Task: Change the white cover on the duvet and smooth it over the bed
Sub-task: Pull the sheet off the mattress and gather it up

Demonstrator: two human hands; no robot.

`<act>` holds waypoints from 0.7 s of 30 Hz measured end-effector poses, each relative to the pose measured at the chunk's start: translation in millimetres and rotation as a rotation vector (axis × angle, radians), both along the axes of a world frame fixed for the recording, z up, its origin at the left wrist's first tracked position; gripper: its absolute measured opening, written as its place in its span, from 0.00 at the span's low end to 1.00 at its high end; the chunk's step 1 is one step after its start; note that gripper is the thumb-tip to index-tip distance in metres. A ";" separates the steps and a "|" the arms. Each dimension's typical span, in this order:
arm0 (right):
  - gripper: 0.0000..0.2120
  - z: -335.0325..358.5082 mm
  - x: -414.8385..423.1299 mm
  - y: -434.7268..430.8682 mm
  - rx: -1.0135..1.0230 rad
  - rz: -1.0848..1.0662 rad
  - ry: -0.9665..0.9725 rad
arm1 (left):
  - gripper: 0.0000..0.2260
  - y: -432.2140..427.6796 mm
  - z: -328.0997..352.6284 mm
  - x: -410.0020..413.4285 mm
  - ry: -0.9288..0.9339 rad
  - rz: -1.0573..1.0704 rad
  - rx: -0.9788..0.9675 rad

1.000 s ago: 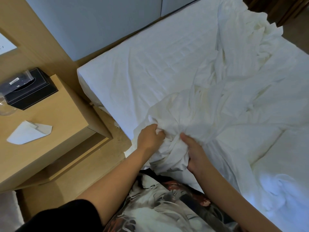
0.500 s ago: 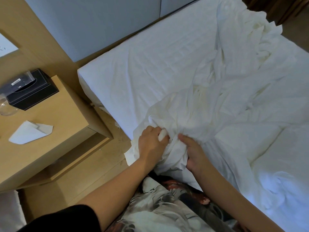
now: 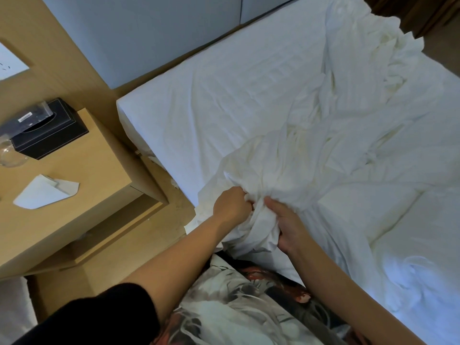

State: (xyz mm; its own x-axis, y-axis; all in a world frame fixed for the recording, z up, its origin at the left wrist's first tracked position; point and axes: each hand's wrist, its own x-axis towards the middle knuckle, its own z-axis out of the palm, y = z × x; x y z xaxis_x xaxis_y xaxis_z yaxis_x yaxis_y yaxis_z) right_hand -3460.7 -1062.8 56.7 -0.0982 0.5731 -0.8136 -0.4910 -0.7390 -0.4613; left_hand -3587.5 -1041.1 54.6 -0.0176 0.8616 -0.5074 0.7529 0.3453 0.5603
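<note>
Nearest the camera: a black sleeve [image 3: 99,317] on the left arm, and a printed garment [image 3: 236,307] in grey, white and rust at the lower centre; both forearms reach forward over it to the near edge of the bed.

Left hand [image 3: 232,207]: fingers curled tight into a fist round a bunch of the white cover [image 3: 273,175]; fingertips hidden in the cloth.
Right hand [image 3: 286,222]: just beside the left, nearly touching it; thumb lies on top of the same bunch, fingers wrapped under the folds and out of sight; it grips the cloth.

The white cover is gathered into a twisted wad between the two hands at the bed's near-left edge; a loose corner hangs off the mattress side toward the floor [image 3: 112,270]; from the hands it spreads away in creased folds and runs up as a rumpled ridge to the far right corner.

Right of the hands: a thicker, puffier white layer, taken as the duvet [image 3: 368,202], lying crumpled across the right part of the bed; where duvet ends and cover begins cannot be told exactly.

Beyond the hands: the fitted sheet [image 3: 211,100], faint woven stripes, fairly flat, over the mattress corner.

Left of the bed: a light wooden nightstand [image 3: 104,155] with an open shelf below; on its top a folded white tissue [image 3: 44,192]; farther back a black tissue box [image 3: 49,130]; a clear glass [image 3: 10,155] touches the box at the frame edge.

Farthest: a pale padded headboard [image 3: 149,33] against wood panelling.
</note>
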 end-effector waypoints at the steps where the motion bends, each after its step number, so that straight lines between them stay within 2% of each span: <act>1: 0.14 0.9 0.6 1.6 0.005 -0.002 -0.008 | 0.14 -0.3 1.6 1.5 0.047 -0.033 0.033; 3: 0.16 2.8 1.9 8.7 0.021 -0.007 -0.028 | 0.11 -1.4 3.9 4.3 0.101 -0.073 0.115; 6: 0.16 7.3 0.4 22.3 0.051 0.011 -0.043 | 0.08 4.4 4.1 2.3 0.065 -0.058 0.162; 10: 0.19 5.7 -4.0 23.3 0.028 0.034 -0.068 | 0.12 10.6 0.9 0.0 0.119 -0.184 0.058; 14: 0.20 1.5 -2.7 12.8 0.007 0.025 -0.082 | 0.14 9.0 -8.8 -6.6 0.135 -0.203 -0.095; 17: 0.21 8.9 -3.5 13.3 0.029 0.026 -0.085 | 0.12 11.0 0.1 -7.5 0.014 -0.221 -0.072; 21: 0.18 50.9 -12.0 49.3 0.174 -0.033 -0.091 | 0.16 36.6 54.1 -16.4 -0.274 0.001 0.137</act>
State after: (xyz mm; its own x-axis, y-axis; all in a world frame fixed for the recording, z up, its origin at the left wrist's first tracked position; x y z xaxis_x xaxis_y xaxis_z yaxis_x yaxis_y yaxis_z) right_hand -3472.7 -1013.4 107.5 -0.0077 0.7072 -0.7069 -0.4644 -0.6286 -0.6238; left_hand -3603.9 -1004.6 108.8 0.1025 0.9224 -0.3723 0.5668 0.2533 0.7839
